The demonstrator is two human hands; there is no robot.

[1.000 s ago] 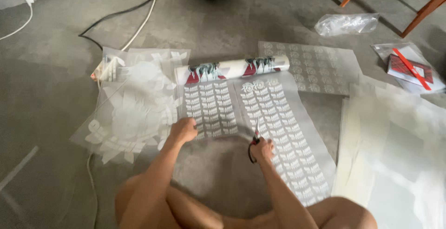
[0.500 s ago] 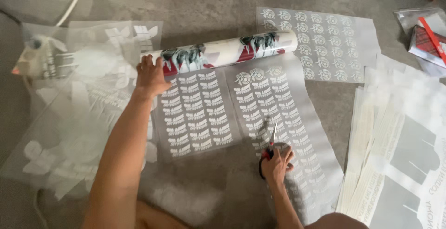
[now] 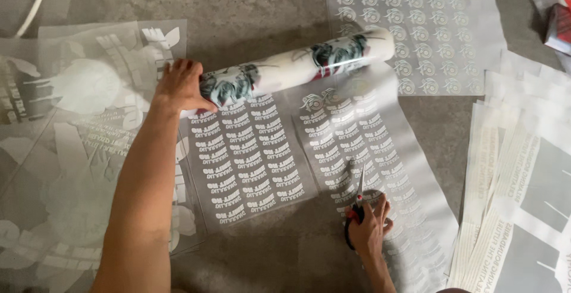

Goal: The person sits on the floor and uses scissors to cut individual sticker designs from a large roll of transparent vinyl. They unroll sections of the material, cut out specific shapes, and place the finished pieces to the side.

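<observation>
Head view: the left hand [image 3: 178, 86] grips one end of the white printed film roll [image 3: 297, 67], partly unrolled across the grey concrete floor [image 3: 262, 1]; the right hand [image 3: 367, 229] is closed around red-handled scissors [image 3: 358, 195] resting on the unrolled transparent sheet of white designs [image 3: 250, 156], uncut here; cut sheets [image 3: 77, 150] lie around

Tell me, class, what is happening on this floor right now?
A person works over clear printed sheets spread on a grey floor. The left hand grips the end of a printed roll lying across a film sheet. The right hand holds scissors, blades pointing up over the neighbouring strip.
</observation>
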